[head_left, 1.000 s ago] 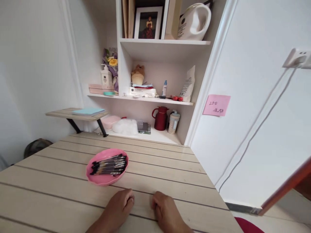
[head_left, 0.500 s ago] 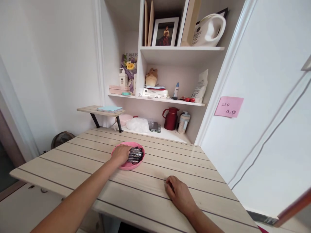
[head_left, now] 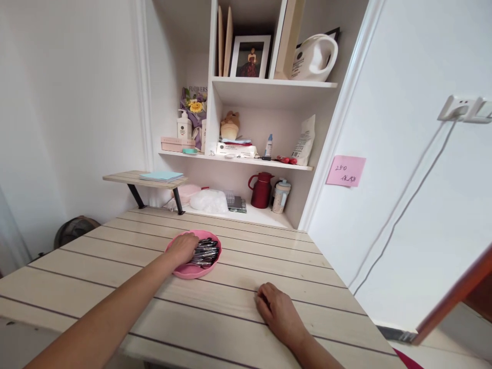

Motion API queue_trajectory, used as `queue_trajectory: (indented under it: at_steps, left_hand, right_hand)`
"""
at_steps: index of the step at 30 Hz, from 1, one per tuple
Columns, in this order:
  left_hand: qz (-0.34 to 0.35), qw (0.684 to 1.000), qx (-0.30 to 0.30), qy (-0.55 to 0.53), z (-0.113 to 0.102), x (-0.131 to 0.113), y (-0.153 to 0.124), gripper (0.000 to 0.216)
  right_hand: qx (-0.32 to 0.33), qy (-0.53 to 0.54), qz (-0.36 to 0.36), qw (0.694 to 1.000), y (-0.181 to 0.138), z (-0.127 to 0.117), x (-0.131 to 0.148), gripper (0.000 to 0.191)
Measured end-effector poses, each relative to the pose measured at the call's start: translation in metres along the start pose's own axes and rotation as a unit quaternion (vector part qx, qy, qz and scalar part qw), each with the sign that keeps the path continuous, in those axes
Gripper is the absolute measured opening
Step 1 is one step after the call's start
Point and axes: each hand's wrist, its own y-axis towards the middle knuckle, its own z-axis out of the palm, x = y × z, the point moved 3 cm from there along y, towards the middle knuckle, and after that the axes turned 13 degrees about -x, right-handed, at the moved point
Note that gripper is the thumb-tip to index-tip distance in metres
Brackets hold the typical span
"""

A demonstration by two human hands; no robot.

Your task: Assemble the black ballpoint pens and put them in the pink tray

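Observation:
A round pink tray [head_left: 192, 275] sits on the slatted wooden table, with a bunch of dark and clear pens [head_left: 206, 252] lying across it. Reaching in from the left, my left hand [head_left: 185, 249] has its fingers bent down at the near ends of the pens. Its fingertips are hidden, though the fingers look closed against the bunch. My right hand [head_left: 277, 310] rests on the tabletop to the right of the tray. Its fingers are loosely curled in, and nothing shows in them.
A small raised shelf [head_left: 126, 178] with pale blue paper [head_left: 161, 176] stands at the back left. Behind the table, a white shelf unit [head_left: 274, 84] holds a red jug [head_left: 261, 189] and a tumbler [head_left: 281, 196]. A cord [head_left: 409, 202] hangs down the right wall.
My view has turned to the right, so the wall socket now shows and everything sits further left. My left hand stays at the pens, and my right hand still rests on the table.

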Motion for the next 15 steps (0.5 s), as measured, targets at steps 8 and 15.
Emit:
queue_trajectory:
  at_steps: [8,15]
  left_hand:
    - [-0.154,0.966,0.061,-0.2,0.029,-0.03,-0.021,0.028]
    - [-0.229,0.865,0.198,-0.4,0.114,-0.099,-0.063,0.017]
  right_hand:
    - [-0.047,0.184,0.109,0.976,0.014,-0.003,0.0,0.027]
    - [-0.159,0.621,0.339,0.689,0.068,0.01,-0.006,0.034]
